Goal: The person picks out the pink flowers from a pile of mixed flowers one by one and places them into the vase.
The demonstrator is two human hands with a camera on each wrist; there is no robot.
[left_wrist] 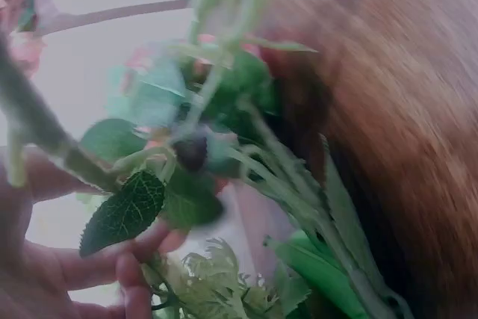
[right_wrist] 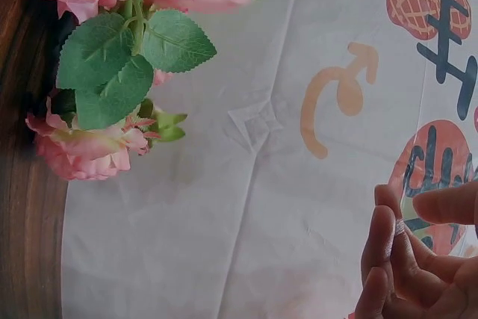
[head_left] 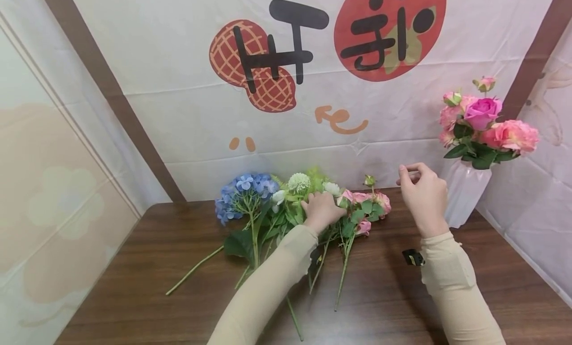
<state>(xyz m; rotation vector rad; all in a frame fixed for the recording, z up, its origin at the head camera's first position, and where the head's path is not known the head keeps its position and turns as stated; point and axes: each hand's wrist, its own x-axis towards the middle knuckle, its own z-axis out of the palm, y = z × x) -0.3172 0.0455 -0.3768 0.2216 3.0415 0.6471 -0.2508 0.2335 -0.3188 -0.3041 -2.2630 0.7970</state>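
Observation:
My left hand [head_left: 323,211] reaches over the middle of a pile of flowers, among green stems. Its thumb and fingers [left_wrist: 71,267] stand apart around a leafy stem [left_wrist: 97,173] in the left wrist view. Pink roses [head_left: 380,203] lie just to its right. On its left are a pale green pompom flower [head_left: 299,182], a white bloom [head_left: 278,198] and a blue hydrangea [head_left: 246,188]. My right hand [head_left: 424,198] hangs in the air left of the white vase [head_left: 466,196], fingers loosely bent and nothing held; a gap shows between thumb and fingers [right_wrist: 381,237].
Taller pink roses [head_left: 484,114] stand in the vase at the back right of the brown table [head_left: 147,265]. Loose stems [head_left: 194,270] point toward the near side. A small black object [head_left: 413,257] shows beside the right wrist. A printed cloth [head_left: 178,121] hangs behind the table.

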